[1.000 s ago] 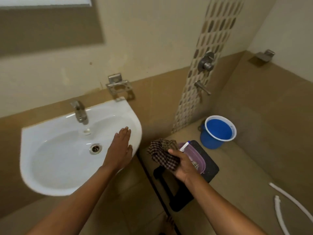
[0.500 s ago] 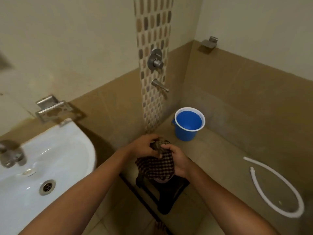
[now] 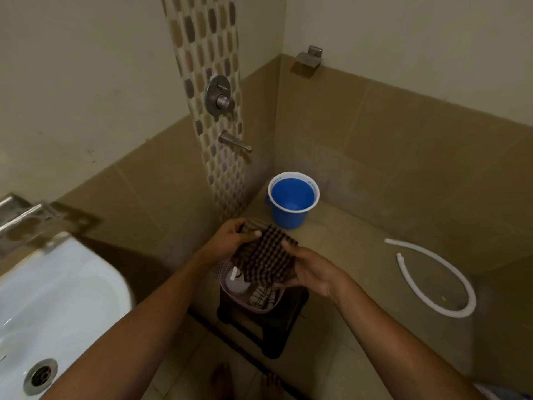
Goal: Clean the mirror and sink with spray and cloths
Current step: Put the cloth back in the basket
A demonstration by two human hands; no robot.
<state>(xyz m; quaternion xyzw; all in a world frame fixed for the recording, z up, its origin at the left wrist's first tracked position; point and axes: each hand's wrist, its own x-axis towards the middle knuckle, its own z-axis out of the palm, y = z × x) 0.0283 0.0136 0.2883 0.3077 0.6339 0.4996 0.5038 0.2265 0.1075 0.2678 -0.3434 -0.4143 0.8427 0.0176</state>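
Both hands meet over a low black stool (image 3: 268, 327) and hold a brown-and-white checked cloth (image 3: 264, 256) between them. The left hand (image 3: 230, 241) grips the cloth's upper left edge, its thumb laid across the top of the fabric and its fingers curled behind. The right hand (image 3: 310, 269) cups the cloth's right side from below, fingers wrapped under the fabric and thumb along its edge. The cloth hangs partly spread directly above a pinkish plastic basket (image 3: 230, 297) that sits on the stool. In the basket lie a white spray bottle (image 3: 236, 281) and a second checked cloth (image 3: 261, 297), both partly hidden by the held one. The white sink (image 3: 57, 307) fills the lower left corner, well apart from the hands, with its metal drain (image 3: 40, 376) showing near the bottom edge. Beyond the hands a blue bucket (image 3: 292, 199) stands on the tiled floor near the wall corner, below a metal wall spout (image 3: 235, 142) and mixer knob (image 3: 220, 98). A white hose (image 3: 444, 272) lies curved on the floor to the right.
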